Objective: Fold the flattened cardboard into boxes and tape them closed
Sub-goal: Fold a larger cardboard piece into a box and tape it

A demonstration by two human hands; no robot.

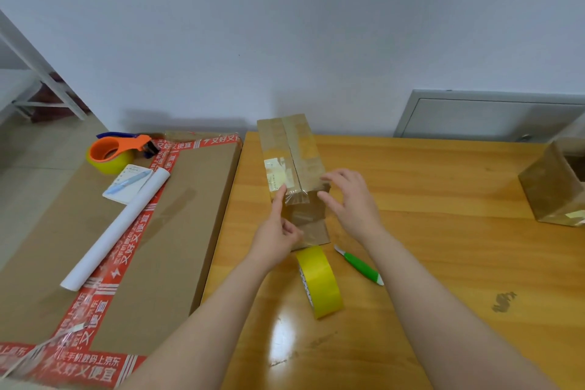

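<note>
A long brown cardboard box (291,152) lies on the wooden table (443,263), its top seam covered with clear tape that folds down over the near end. My left hand (275,241) is at the box's near left corner, its index finger pressing the tape edge and the other fingers curled. At the near right corner, my right hand (351,199) has spread fingers touching the taped top edge. A roll of yellow tape (321,282) stands on its edge just in front of the box. A green utility knife (361,266) lies to the roll's right.
A large flat carton with red printed tape (126,231) sits left of the table, bearing a white paper roll (117,228), a notepad with a pen (128,182) and an orange tape dispenser (114,152). Another brown box (550,187) stands at the table's right edge.
</note>
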